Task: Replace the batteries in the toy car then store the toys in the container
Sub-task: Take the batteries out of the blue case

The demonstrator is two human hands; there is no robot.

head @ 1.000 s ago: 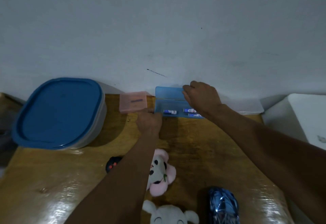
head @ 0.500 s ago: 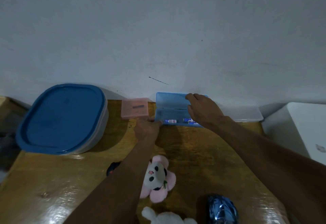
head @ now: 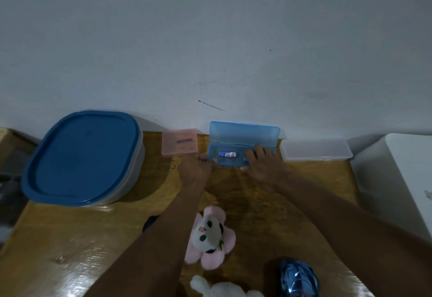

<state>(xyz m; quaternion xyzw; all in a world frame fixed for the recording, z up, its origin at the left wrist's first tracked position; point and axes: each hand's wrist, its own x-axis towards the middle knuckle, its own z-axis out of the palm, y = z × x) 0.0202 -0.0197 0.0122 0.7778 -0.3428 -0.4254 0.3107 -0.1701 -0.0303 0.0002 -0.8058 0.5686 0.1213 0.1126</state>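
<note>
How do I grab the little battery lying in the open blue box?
Pinch the small white-and-blue cylindrical battery around its middle, coming straight down from above: it lies flat on its side in the shallow translucent blue plastic case, whose raised lid blocks the back.

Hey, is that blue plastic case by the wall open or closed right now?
Open. The blue case has its lid raised against the wall, and a battery shows in its tray.

A clear plastic case (head: 315,150) was set against the white wall (head: 210,39) on the wooden table (head: 70,238); a white box (head: 402,179) was placed just beside the table.
</note>
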